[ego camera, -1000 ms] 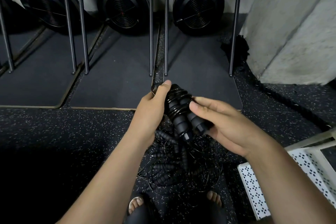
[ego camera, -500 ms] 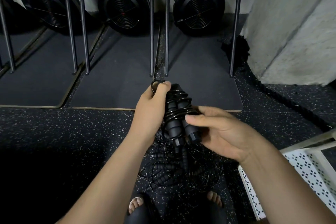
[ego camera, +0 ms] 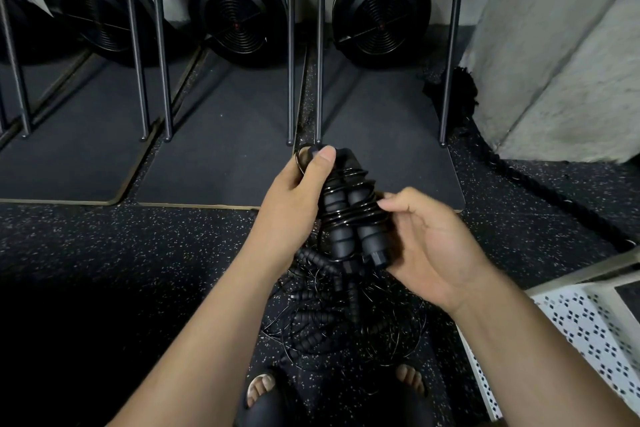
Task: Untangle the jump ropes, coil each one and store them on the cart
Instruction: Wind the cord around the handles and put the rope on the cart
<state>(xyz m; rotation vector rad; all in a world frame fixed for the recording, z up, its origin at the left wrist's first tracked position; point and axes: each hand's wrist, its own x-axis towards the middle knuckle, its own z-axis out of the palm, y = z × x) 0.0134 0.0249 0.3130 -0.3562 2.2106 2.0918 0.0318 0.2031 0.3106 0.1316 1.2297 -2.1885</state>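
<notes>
The coiled black jump rope (ego camera: 349, 218), two foam-sleeved handles laid side by side and bound by turns of thin black cable, is held in the air above the floor, up and to the left of the white perforated metal cart (ego camera: 588, 333). The left hand (ego camera: 294, 198) supplies the grip: its fingers wrap the upper half of the bundle and its thumb presses over the top end. The right hand (ego camera: 436, 246) is cupped on the cart side of the bundle, one fingertip touching the cable turns and the palm facing the lower handle ends; whether the hidden fingers close on the handles cannot be told. The long axis of the bundle runs from the left thumb down toward the person, lower ends tilted slightly toward the cart. The cart lies to the right of and below the bundle, so the right hand is the nearer one for the transfer. Judged from this layout, the coil appears complete and ready to be stored. A tangled pile of black ropes and ribbed handles (ego camera: 346, 319) lies on the speckled rubber floor (ego camera: 138, 270) just left of the cart, not yet sorted.
</notes>
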